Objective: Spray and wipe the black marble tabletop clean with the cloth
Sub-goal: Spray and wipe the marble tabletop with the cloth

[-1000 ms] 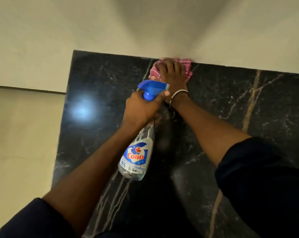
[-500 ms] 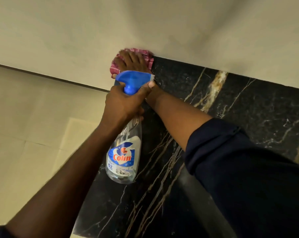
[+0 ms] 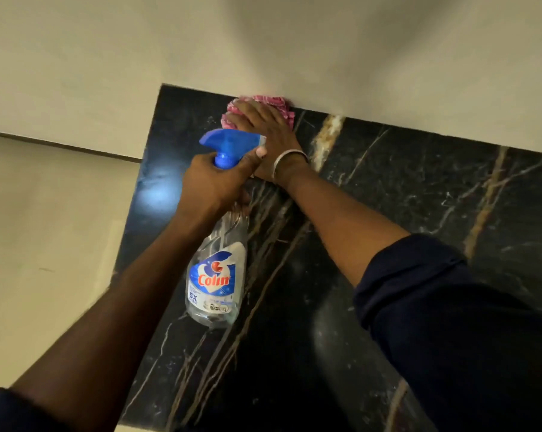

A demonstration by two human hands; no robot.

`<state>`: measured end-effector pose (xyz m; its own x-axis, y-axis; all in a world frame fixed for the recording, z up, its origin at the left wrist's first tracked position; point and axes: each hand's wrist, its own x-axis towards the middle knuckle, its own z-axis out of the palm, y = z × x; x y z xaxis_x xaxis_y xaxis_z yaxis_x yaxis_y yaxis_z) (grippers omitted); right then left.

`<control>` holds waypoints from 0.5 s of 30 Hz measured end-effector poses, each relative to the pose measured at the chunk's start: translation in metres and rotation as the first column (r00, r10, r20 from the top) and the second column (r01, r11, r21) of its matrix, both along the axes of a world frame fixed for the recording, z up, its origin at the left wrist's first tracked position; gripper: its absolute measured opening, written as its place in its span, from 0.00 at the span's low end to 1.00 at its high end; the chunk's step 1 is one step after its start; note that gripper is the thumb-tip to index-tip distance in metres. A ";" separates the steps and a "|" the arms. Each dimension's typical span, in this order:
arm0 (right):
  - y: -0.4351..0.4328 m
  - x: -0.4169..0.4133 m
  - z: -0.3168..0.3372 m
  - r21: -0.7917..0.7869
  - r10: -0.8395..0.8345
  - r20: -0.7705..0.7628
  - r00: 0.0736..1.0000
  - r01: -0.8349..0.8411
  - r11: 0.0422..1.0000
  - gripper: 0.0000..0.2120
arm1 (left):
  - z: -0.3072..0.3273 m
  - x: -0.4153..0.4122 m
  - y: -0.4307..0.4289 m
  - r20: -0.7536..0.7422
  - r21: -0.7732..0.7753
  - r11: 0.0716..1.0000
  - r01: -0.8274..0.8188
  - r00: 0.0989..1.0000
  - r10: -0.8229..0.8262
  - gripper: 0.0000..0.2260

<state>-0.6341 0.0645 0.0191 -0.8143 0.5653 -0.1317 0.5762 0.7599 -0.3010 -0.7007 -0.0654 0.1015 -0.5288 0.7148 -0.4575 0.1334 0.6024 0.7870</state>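
Observation:
The black marble tabletop (image 3: pixel 403 194) with gold and white veins fills the centre and right. My right hand (image 3: pixel 263 126) presses flat on a pink checked cloth (image 3: pixel 276 102) at the far edge, against the wall. My left hand (image 3: pixel 213 182) grips the neck of a clear spray bottle (image 3: pixel 215 275) with a blue trigger head. The bottle hangs tilted above the tabletop, its nozzle pointing left. A metal bangle sits on my right wrist.
A pale wall (image 3: pixel 357 51) runs along the far edge of the tabletop. Beige floor (image 3: pixel 45 244) lies beyond the tabletop's left edge. A light reflection (image 3: pixel 156 191) shines on the marble near the left edge.
My right hand has slid the cloth to the right along the far edge, away from the tabletop's left corner. My left hand keeps hold of the bottle.

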 end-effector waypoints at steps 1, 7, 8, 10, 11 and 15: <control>0.014 0.024 -0.011 0.031 -0.020 -0.012 1.000 0.021 0.999 0.32 | 0.002 0.013 0.004 -0.005 0.000 1.000 0.021 1.000 -0.021 0.18; 0.047 0.196 -0.027 0.109 -0.211 -0.019 0.977 0.212 0.971 0.26 | 0.011 0.099 0.033 0.053 0.031 0.997 0.065 0.996 -0.066 0.20; 0.053 0.230 -0.029 0.123 -0.259 -0.043 0.965 0.263 0.957 0.26 | 0.012 0.118 0.039 0.068 0.039 0.996 0.077 0.994 -0.080 0.21; 0.061 0.292 -0.029 0.153 -0.356 -0.064 0.932 0.361 0.920 0.25 | 0.011 0.151 0.047 0.102 0.054 0.993 0.100 0.989 -0.105 0.20; 0.065 0.324 -0.031 0.162 -0.406 -0.068 0.912 0.411 0.897 0.24 | 0.009 0.168 0.051 0.113 0.057 0.992 0.113 0.986 -0.119 0.19; 0.086 0.428 -0.033 0.109 -0.641 -0.090 0.762 0.647 0.754 0.24 | 0.002 0.217 0.059 0.120 0.054 0.988 0.144 0.981 -0.150 0.20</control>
